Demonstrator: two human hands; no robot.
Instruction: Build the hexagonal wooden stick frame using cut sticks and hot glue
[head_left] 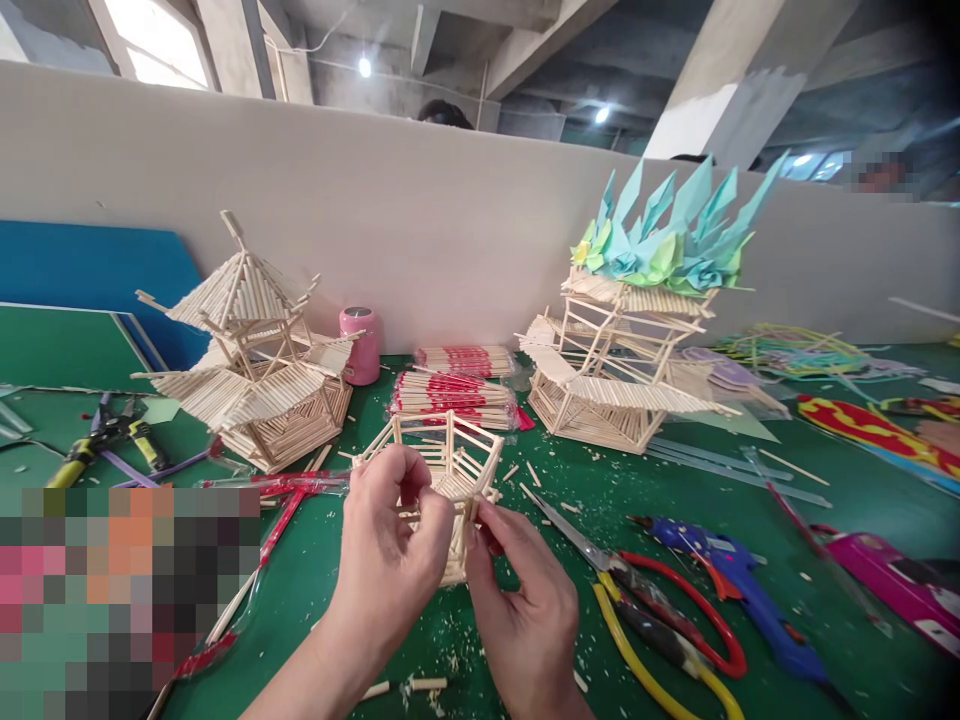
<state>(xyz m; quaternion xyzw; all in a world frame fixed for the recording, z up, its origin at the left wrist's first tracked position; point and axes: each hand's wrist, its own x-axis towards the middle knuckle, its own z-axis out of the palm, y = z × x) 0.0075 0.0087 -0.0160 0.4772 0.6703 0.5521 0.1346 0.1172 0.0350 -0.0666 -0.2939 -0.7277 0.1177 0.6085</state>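
Observation:
A small many-sided wooden stick frame (450, 440) stands on the green table in front of me. My left hand (394, 540) is closed at its near left side, fingers curled in and thumb toward the middle; what those fingers hold is hidden. Thumb and forefinger of my right hand (525, 595) pinch the frame at an upright on its near right side. Both hands cover much of the near part. To the right lie scissors (585, 540), pliers with red and yellow handles (675, 640), and a blue glue gun (739, 575).
Stick pavilions stand behind, a roofed one (259, 390) at left and one topped with folded paper (607, 400) at right. Between them lie bundled sticks (450, 395) and a pink container (361, 345). Yellow-handled cutters (105, 440) lie left. A pale partition (465, 240) closes the back.

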